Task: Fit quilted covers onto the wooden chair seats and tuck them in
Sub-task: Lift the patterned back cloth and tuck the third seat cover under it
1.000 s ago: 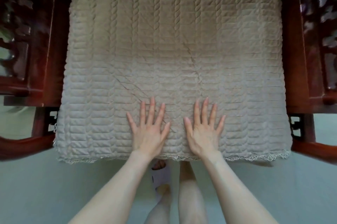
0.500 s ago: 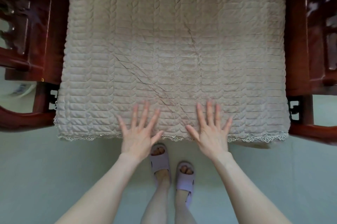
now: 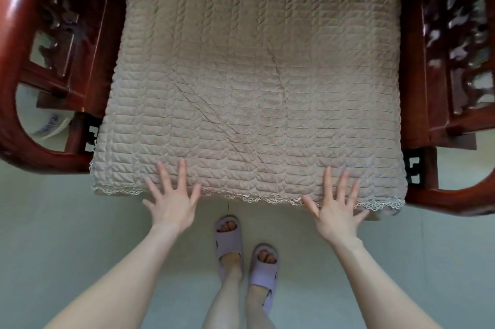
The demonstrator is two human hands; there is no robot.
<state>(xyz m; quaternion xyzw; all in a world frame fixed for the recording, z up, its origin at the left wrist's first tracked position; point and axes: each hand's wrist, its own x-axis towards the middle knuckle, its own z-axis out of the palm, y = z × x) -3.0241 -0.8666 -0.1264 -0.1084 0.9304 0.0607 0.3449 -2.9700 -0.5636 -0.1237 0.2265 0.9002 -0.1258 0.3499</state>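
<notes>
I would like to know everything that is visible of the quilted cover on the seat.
The quilted cover is beige fabric, stitched in braided columns and short bars, with a lace trim along its front edge. It lies flat on the seat of the wooden chair, with diagonal creases in the middle. The left hand and right hand rest, fingers spread, on its front edge.

We look down on a pale grey-green floor [image 3: 67,235], smooth and softly, evenly lit. On either side rise the arms of a dark red wooden chair [image 3: 417,74], polished enough to carry bright streaks of light along the left rail, and its side panels [image 3: 460,42] are carved in openwork that lets the pale floor show through. Through the curved opening under the left arm we see a white ceramic piece [image 3: 44,125] with blue marks, only partly in sight.
</notes>
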